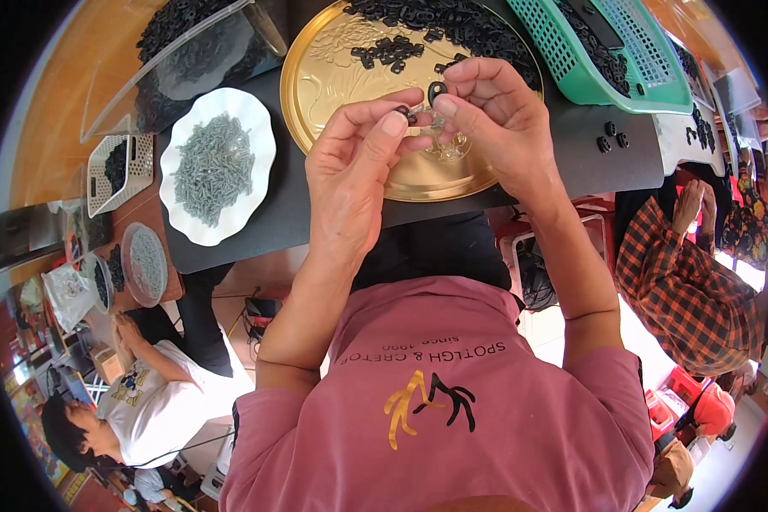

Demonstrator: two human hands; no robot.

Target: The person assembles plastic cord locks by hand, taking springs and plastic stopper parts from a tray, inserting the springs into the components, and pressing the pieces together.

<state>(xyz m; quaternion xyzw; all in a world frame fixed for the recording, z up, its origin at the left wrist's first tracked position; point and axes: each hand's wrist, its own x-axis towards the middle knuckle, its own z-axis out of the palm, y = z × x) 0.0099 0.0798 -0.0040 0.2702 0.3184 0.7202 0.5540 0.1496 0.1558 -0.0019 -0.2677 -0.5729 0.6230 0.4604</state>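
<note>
Left hand (350,162) fingers pinched on small dark ring-shaped part (404,112), right hand (497,115) clamped on small black oval plastic piece (436,89); likely light, stiff, best gripped by edges.

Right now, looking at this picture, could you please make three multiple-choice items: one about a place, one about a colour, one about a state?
1. Where does the white wavy-edged plate of small grey metal pieces lie?
A. left of the round gold embossed tray
B. inside the green plastic basket
C. on the floor

2. What colour are the small parts heaped at the far side of the gold tray?
A. white
B. black
C. red

3. How do the left hand and right hand stand?
A. flat on the table
B. both lifted, fingertips pinching small parts together
C. out of view

Answers: 1 A, the plate sits beside the tray on its left. 2 B, the heap is black. 3 B, both hands meet above the tray.
</note>
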